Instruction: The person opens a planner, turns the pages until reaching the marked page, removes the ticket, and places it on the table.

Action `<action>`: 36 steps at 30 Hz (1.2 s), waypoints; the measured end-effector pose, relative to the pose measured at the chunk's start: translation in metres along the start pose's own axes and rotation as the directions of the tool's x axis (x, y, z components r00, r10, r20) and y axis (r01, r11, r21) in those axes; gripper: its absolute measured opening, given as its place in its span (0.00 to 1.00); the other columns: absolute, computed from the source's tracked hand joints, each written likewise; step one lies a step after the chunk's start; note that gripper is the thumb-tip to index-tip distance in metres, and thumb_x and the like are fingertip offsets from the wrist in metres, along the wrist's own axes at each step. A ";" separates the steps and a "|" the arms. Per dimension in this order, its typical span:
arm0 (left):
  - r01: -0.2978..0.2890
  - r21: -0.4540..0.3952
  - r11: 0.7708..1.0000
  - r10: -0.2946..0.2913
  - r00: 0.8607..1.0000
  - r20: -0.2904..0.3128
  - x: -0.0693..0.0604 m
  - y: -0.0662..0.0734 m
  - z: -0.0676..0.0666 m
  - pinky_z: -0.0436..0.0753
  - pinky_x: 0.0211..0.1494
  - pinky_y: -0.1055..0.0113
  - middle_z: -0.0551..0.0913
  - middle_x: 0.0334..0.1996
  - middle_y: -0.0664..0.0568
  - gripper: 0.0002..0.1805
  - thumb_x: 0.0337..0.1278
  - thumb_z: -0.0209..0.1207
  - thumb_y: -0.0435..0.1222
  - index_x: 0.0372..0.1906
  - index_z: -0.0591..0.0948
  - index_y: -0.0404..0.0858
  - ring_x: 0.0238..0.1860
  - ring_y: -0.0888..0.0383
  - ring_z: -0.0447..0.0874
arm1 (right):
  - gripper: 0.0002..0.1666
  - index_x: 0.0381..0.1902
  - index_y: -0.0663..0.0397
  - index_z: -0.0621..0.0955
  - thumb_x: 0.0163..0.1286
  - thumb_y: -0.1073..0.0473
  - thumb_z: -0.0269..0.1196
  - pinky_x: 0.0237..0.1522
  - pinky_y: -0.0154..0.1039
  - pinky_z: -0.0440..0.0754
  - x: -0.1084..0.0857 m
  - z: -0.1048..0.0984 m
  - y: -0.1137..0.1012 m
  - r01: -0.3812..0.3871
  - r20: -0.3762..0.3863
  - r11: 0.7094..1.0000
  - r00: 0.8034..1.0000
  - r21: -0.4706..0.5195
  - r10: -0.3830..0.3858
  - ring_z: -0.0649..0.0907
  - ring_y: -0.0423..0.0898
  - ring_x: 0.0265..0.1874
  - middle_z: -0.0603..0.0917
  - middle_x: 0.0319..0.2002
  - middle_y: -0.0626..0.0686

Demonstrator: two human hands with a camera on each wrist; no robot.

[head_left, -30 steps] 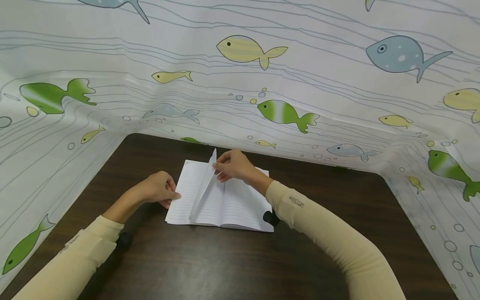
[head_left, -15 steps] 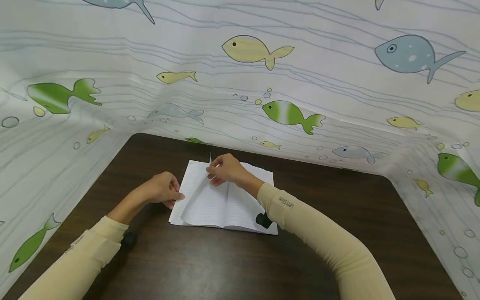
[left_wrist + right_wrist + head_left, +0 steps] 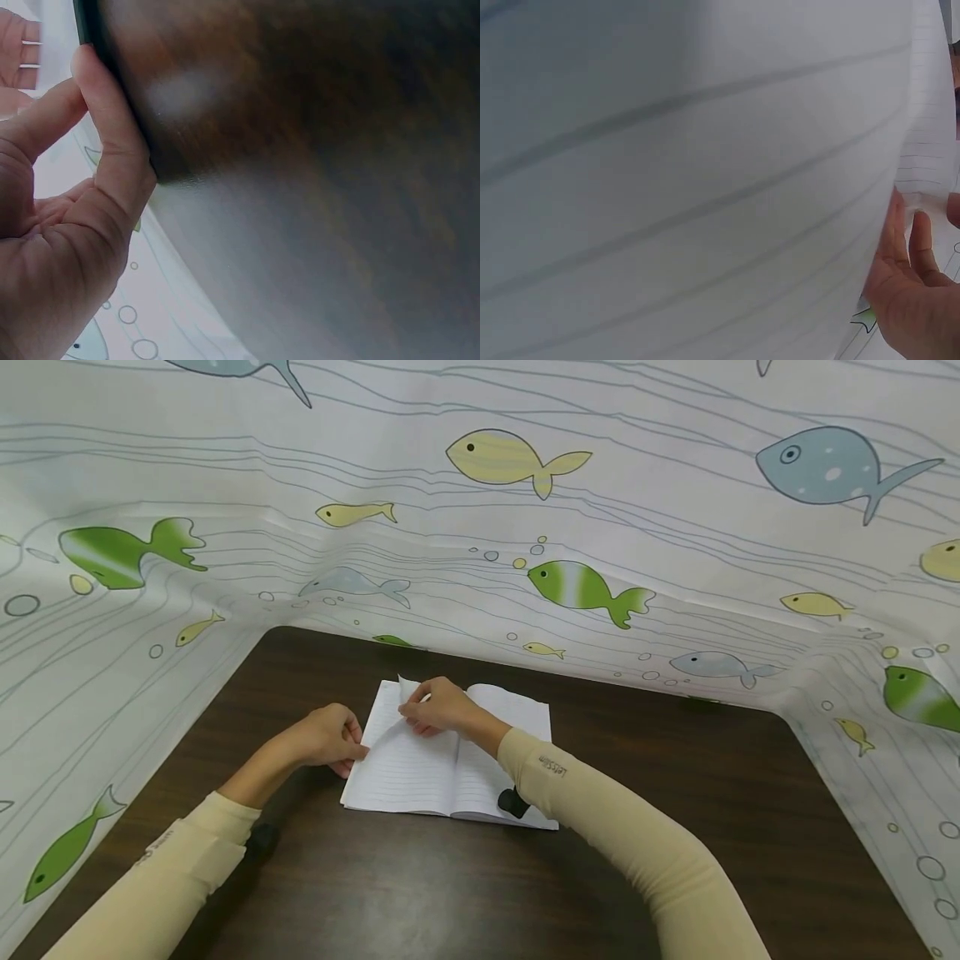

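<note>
- Open notebook [image 3: 480,781] laid on the table [image 3: 360,885], spine running away.
- Raised page [image 3: 405,772] pinched near its far-left corner by the right hand [image 3: 437,706].
- Notebook's left edge gripped by the nearer left hand [image 3: 328,737].

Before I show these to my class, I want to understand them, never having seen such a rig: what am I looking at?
There is no machine here, only a person's two bare hands, with pale sleeves on the arms. The wide picture comes from a camera worn on the head, looking forward and down. The two closer ones come from a camera on each wrist. On the dark table lies an open notebook with lined pages. The right hand pinches a partly lifted page near its far end. The left hand holds the notebook's left edge, thumb on top. Behind rises a white covering printed with fish.
</note>
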State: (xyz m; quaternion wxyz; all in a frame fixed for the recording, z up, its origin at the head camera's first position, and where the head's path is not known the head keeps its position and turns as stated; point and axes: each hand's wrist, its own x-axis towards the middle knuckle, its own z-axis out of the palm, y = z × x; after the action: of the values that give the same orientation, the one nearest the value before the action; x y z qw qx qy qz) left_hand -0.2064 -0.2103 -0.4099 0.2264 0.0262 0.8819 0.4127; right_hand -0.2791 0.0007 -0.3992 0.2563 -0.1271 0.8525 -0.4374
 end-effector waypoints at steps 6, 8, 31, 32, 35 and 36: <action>-0.009 -0.005 1.000 0.009 1.000 0.003 0.000 0.002 0.001 0.91 0.30 0.65 0.82 0.26 0.44 0.08 0.69 0.65 0.26 0.38 0.76 0.27 0.22 0.60 0.86 | 0.13 0.47 0.57 0.83 0.77 0.52 0.69 0.35 0.36 0.89 0.004 0.002 -0.005 -0.056 0.043 0.998 0.997 -0.018 0.056 0.87 0.44 0.34 0.91 0.42 0.55; -0.013 -0.009 1.000 0.013 1.000 0.001 -0.001 0.002 0.001 0.91 0.31 0.65 0.82 0.26 0.44 0.08 0.68 0.64 0.25 0.38 0.75 0.27 0.22 0.60 0.86 | 0.15 0.48 0.56 0.82 0.77 0.50 0.69 0.37 0.38 0.90 0.004 0.002 -0.008 -0.069 0.058 0.997 0.996 -0.020 0.070 0.87 0.45 0.36 0.90 0.44 0.55; -0.043 -0.004 0.999 0.044 0.999 0.021 -0.003 0.003 -0.001 0.92 0.31 0.63 0.81 0.26 0.44 0.05 0.68 0.61 0.25 0.39 0.76 0.26 0.22 0.60 0.86 | 0.12 0.52 0.50 0.86 0.75 0.55 0.71 0.38 0.36 0.84 0.011 -0.001 -0.015 -0.143 0.231 0.985 0.959 -0.095 0.162 0.78 0.44 0.40 0.78 0.39 0.47; -0.043 -0.003 0.999 0.043 0.999 0.022 -0.003 0.003 -0.001 0.92 0.32 0.63 0.81 0.26 0.44 0.05 0.68 0.61 0.25 0.39 0.76 0.26 0.22 0.60 0.86 | 0.12 0.52 0.50 0.85 0.74 0.57 0.72 0.36 0.36 0.83 0.010 -0.002 -0.015 -0.133 0.241 0.986 0.958 -0.099 0.154 0.77 0.44 0.38 0.77 0.37 0.47; -0.041 -0.001 0.999 0.041 0.999 0.025 -0.001 0.002 -0.002 0.92 0.32 0.63 0.81 0.26 0.44 0.04 0.68 0.59 0.25 0.39 0.76 0.26 0.22 0.60 0.86 | 0.17 0.54 0.51 0.85 0.69 0.63 0.75 0.33 0.34 0.81 0.009 -0.004 -0.015 -0.098 0.261 0.988 0.957 -0.120 0.127 0.75 0.42 0.33 0.74 0.34 0.47; -0.042 -0.002 0.999 0.042 0.999 0.028 0.000 0.002 -0.002 0.92 0.32 0.63 0.81 0.26 0.44 0.04 0.68 0.59 0.26 0.38 0.76 0.26 0.22 0.60 0.86 | 0.19 0.55 0.51 0.84 0.68 0.65 0.76 0.32 0.34 0.80 0.009 -0.005 -0.014 -0.081 0.265 0.988 0.957 -0.130 0.114 0.74 0.42 0.31 0.73 0.34 0.47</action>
State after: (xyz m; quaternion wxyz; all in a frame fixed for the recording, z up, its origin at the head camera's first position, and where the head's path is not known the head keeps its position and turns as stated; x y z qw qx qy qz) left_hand -0.2073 -0.2105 -0.4069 0.2299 0.0502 0.8777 0.4174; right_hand -0.2893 -0.0086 -0.3883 0.3842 -0.1586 0.8388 -0.3515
